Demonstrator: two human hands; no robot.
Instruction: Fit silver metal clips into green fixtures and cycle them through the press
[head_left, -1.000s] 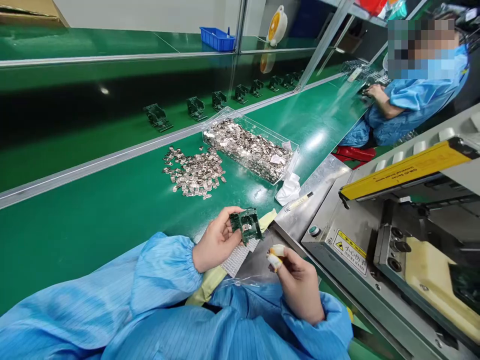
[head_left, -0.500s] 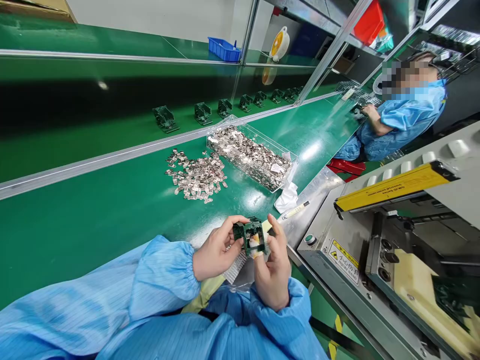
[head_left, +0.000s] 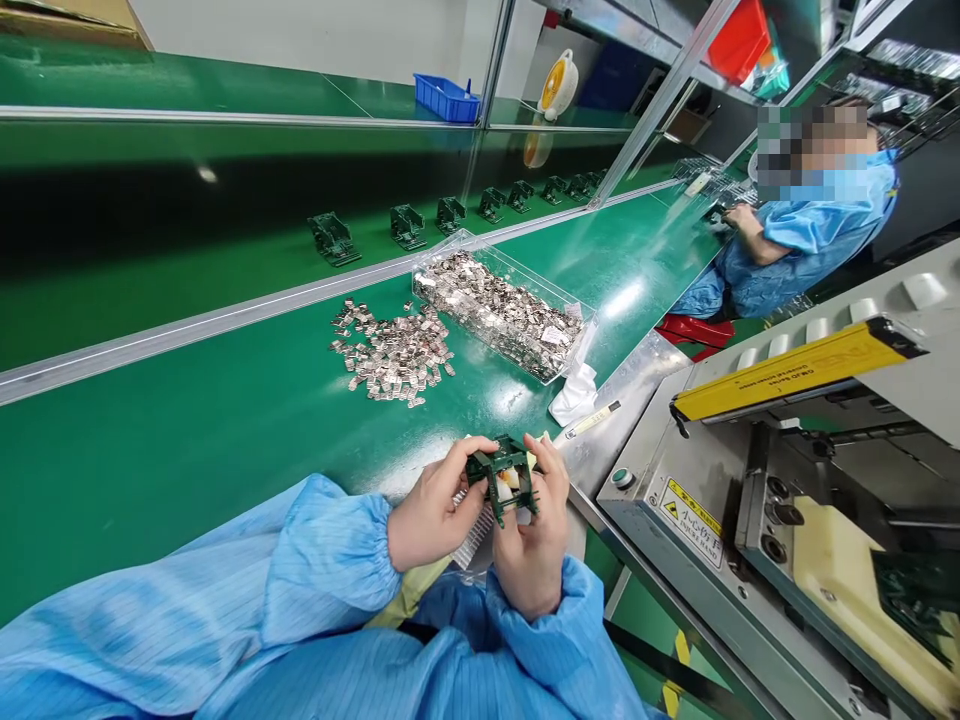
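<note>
The right hand (head_left: 534,535) has joined the left hand (head_left: 429,512), both holding the green frame (head_left: 491,462); work inside seems underway, needing steadiness.

The left hand (head_left: 429,512) and right hand (head_left: 534,560) face each other closely, fingers (head_left: 471,449) bent inward.

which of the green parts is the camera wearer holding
The green part gripped between the wearer's left hand and right hand. The row of green parts sits beyond the metal rail, touched by neither hand.
</note>
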